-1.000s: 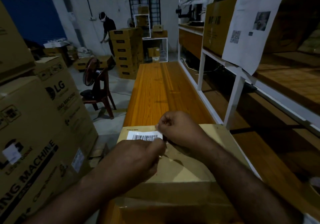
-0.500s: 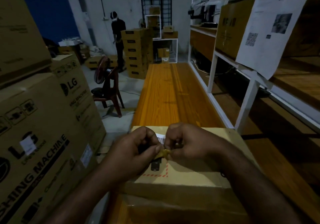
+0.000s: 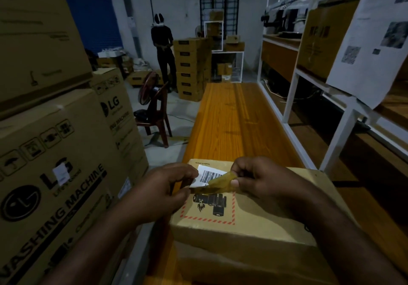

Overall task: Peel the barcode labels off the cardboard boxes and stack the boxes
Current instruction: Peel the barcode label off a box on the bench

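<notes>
A brown cardboard box (image 3: 260,220) sits on the near end of an orange wooden table (image 3: 231,128), on top of another box (image 3: 220,265). Its top carries a printed battery warning mark. A white barcode label (image 3: 209,175) is lifted off the box's far left corner, with a strip of yellowish backing or tape (image 3: 218,184) curling from it. My left hand (image 3: 163,187) pinches the label's left edge. My right hand (image 3: 262,178) pinches the right end of the yellowish strip. Both hands hover just above the box top.
Large LG washing machine cartons (image 3: 55,174) stand stacked close on the left. White metal shelving (image 3: 309,99) with boxes and a hanging paper sheet runs along the right. Farther off are a chair with a fan (image 3: 154,117), a carton stack (image 3: 192,68) and a standing person (image 3: 163,48).
The label was flat on the box a second ago. Both hands came together over it and have now drawn apart, with the label lifted and a yellowish strip stretched between them.
</notes>
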Available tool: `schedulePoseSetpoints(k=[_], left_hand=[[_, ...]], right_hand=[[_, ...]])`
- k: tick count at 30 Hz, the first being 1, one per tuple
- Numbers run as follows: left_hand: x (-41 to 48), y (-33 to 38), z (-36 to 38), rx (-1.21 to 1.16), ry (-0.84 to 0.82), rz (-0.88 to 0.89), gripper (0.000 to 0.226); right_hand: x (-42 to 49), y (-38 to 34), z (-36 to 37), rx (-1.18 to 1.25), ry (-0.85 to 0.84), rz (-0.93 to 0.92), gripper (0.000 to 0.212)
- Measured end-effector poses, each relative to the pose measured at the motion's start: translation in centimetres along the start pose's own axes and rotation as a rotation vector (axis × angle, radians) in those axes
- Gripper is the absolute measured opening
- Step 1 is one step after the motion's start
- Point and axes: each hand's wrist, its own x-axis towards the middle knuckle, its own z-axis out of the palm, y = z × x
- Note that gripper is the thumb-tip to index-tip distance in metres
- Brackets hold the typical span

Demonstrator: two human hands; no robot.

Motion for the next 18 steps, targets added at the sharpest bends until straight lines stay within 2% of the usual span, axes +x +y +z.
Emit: schedulePoseSetpoints(k=[3,5,8,11,15,18], left_hand=[[0.7,-0.2,-0.3,0.144,-0.031,0.102,0.021],[0.9,-0.3,-0.3,0.204,-0.039,0.155,0.021],[1.0,-0.2,-0.3,0.220,-0.003,0.169,0.021],[1.2,0.2,-0.4,0.210,0.009,0.158,0.019],[0.9,0.9,-0.3,0.320,0.045,0.188,0.023],[0.4,1.6,0.4,0.292,0.098,0.126,0.025]], right_hand=[[-0.2,-0.3,-0.4,0.091,-0.032,0.011,0.004],[-0.6,-0.4,-0.4,0.156,-0.055,0.023,0.009],[-1.1,-0.5,-0.5,0.266,-0.086,0.017,0.024],[-0.6,-1.1,-1.1,0.365,-0.017,-0.018,0.024],[1.9,-2.2,-1.6,0.142,0.066,-0.063,0.012],[4.6,-3.3,-1.7,-0.117,-0.017,-0.118,0.011]])
